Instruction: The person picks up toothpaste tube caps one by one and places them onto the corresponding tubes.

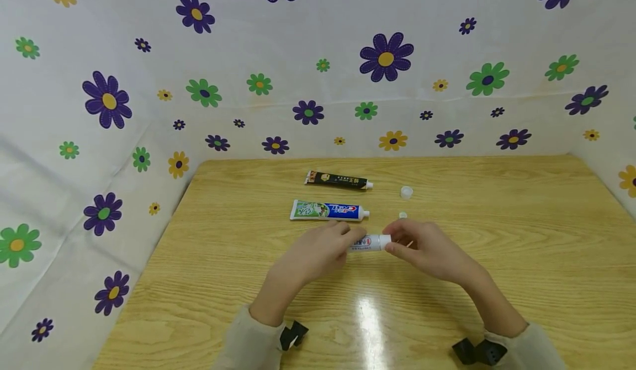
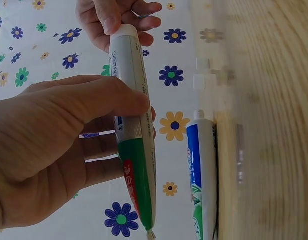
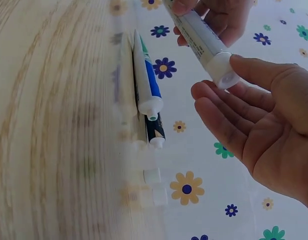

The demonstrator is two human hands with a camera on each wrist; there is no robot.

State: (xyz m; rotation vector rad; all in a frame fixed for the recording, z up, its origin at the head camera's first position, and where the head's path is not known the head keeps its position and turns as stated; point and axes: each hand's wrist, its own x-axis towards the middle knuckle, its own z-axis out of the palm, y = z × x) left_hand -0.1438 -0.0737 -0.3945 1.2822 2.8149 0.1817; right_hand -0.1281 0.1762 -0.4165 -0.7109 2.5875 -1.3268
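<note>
My left hand (image 1: 315, 253) grips a silver-white toothpaste tube (image 1: 366, 243) around its body, thumb across one side. Its flat green tail end (image 2: 138, 172) shows in the left wrist view, below the thumb. On the tube's other end sits a white cap (image 3: 221, 69), which the thumb and fingers of my right hand (image 1: 434, 250) pinch. The tube is held up off the table, cap toward the right. Just beyond the hands lies a blue and green toothpaste tube (image 1: 328, 210), its nozzle bare. Behind that one is a black toothpaste tube (image 1: 338, 180), also uncapped.
Two loose white caps lie right of the uncapped tubes: a larger cap (image 1: 406, 193) at the back and a smaller cap (image 1: 403, 215) close to the right fingers. The wooden table (image 1: 521, 221) ends at a flower-print cloth (image 1: 343, 38) behind and at the sides.
</note>
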